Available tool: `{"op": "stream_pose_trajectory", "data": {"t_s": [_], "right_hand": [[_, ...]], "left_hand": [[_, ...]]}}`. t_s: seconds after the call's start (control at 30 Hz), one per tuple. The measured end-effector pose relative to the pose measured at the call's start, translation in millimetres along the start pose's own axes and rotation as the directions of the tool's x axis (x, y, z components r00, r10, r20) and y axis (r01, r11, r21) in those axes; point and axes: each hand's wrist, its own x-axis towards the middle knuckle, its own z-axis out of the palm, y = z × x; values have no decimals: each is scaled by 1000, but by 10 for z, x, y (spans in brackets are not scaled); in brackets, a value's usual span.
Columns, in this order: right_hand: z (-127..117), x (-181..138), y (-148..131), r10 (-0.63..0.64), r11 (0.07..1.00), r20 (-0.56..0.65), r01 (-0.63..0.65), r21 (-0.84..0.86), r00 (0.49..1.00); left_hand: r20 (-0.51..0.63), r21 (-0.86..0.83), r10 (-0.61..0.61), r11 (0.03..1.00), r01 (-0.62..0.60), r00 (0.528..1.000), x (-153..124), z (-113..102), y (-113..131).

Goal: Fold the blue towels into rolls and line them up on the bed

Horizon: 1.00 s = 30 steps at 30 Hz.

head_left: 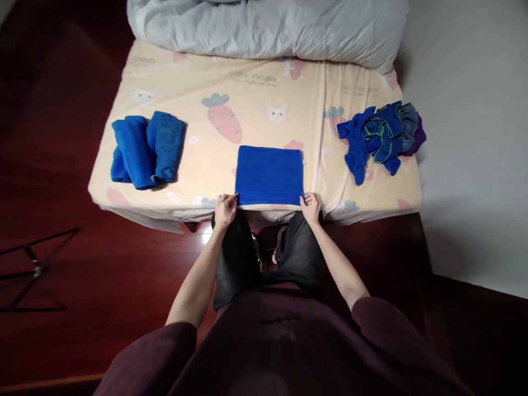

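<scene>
A blue cloth [269,171] lies flat as a rectangle at the front edge of the bed, with a narrow strip turned along its near side and a small white tag on its right side. My left hand [226,209] pinches its near left corner. At the near right corner, my right hand [311,208] grips the cloth between thumb and fingers. To the left rest several rolled blue cloths [136,151], side by side. A crumpled heap of blue cloths [377,137], some with green edging, sits on the right, with a purple piece at its far end.
The bed [173,88] wears a cream sheet with carrots and rabbits printed on it. A bunched white quilt [268,27] lies across its back. A pale wall [474,137] borders the right side. Black stand legs [37,270] are on the dark red floor at left.
</scene>
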Motion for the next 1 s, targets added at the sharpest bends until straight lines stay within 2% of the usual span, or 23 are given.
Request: {"op": "stream_pose_trajectory", "data": {"t_s": [0.2, 0.33, 0.4, 0.57, 0.7, 0.83, 1.0], "right_hand": [[-2, 8, -18, -47, 995, 7, 47, -90, 999], [-33, -2, -54, -159, 975, 14, 159, -158, 987], [-57, -17, -78, -218, 954, 32, 220, -205, 975], [-105, -64, -127, -343, 901, 191, 380, -208, 920], [-118, -70, -139, -329, 897, 276, 390, -208, 903], [-115, -31, -121, -320, 901, 304, 387, -195, 897], [-75, 26, -73, -344, 912, 241, 384, -142, 907]], "left_hand": [[-84, 2, 68, 998, -68, 994, -15, 7, 21], [-19, -66, 199, 978, -200, 980, -3, 28, 17], [24, -105, 230, 968, -226, 973, 11, 46, 9], [96, -103, 218, 973, -208, 971, 25, 37, 34], [141, -41, 218, 976, -214, 966, 18, -12, 74], [144, -24, 212, 977, -210, 967, 21, 0, 51], [67, -60, 181, 982, -177, 981, 48, 59, 1]]}}
